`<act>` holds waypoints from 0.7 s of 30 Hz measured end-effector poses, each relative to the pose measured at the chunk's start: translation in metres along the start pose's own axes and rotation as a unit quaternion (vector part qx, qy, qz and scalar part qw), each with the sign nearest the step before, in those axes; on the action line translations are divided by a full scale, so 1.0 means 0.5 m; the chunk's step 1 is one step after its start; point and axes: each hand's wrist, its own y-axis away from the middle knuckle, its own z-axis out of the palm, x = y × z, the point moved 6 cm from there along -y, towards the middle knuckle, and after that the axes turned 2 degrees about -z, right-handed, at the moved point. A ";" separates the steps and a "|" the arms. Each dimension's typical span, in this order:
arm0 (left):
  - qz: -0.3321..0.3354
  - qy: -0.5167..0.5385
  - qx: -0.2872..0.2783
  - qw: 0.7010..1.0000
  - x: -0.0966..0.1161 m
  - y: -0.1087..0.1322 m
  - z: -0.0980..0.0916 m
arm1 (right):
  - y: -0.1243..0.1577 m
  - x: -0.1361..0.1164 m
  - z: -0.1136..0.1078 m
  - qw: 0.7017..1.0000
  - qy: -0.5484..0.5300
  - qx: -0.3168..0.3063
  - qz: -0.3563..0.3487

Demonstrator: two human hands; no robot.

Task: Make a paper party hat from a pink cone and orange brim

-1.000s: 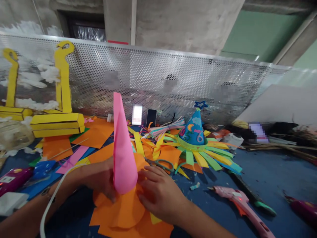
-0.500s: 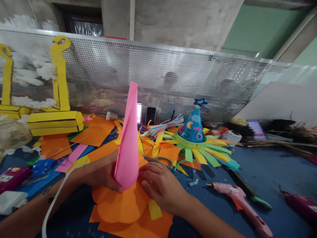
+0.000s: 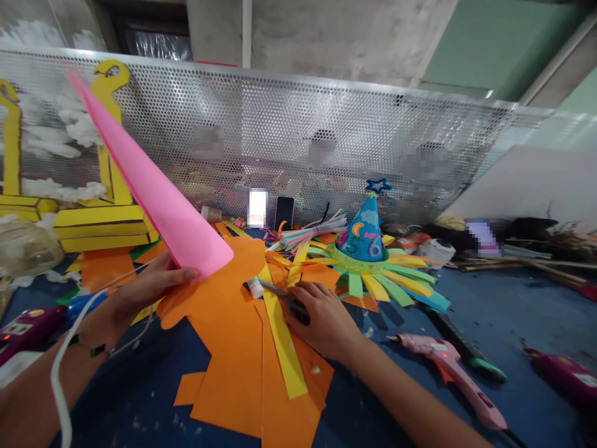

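Steadying the pink paper cone (image 3: 161, 208) in one hand while the other is on the scissors (image 3: 276, 288) seems best done with a light pinch near the wide end, since thin rolled paper would likely dent or slip at the overlap if squeezed. The left hand (image 3: 156, 277) has it that way: thumb on the near side of the base, the other fingers behind, closed on the paper. The scissors lie to the right of the cone's base, blades pointing back toward it, so a full hold on the handles and blades kept low would guard the paper from a snag. The right hand (image 3: 324, 317) has its fingers curled over those handles; whether they are fully gripped I cannot tell.

The cone is raised and leaning, its narrow tip up and to the left, its surface smooth and plain, a doubled edge showing along the lower side. Just below its base is orange scalloped paper (image 3: 180, 305); whether the two are joined is unclear. Lower than the cone, orange sheets (image 3: 228, 367) and a yellow strip (image 3: 282, 342) lie on the worktop (image 3: 489, 311). Well to the cone's right stands a blue cone hat (image 3: 361, 239); beyond its lower right lies a pink glue gun (image 3: 436, 354).
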 end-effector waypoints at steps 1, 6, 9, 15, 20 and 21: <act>-0.009 0.023 0.009 1.000 -0.002 0.000 0.000 | -0.001 0.002 0.000 1.000 0.006 0.004 0.002; -0.031 0.074 -0.005 0.997 -0.008 0.000 0.008 | -0.005 0.013 -0.007 0.999 0.024 0.032 0.013; -0.026 0.088 -0.006 0.996 -0.009 0.000 0.007 | -0.007 0.019 -0.013 0.998 0.033 0.049 0.028; -0.008 0.080 -0.028 0.996 -0.012 -0.004 0.008 | -0.010 0.025 -0.013 0.996 0.048 0.059 0.041; -0.012 0.086 -0.029 0.996 -0.008 -0.005 0.009 | -0.011 0.020 -0.013 0.996 0.063 0.047 0.042; -0.014 0.086 -0.030 0.996 -0.008 -0.005 0.009 | -0.011 0.020 -0.013 0.996 0.067 0.043 0.044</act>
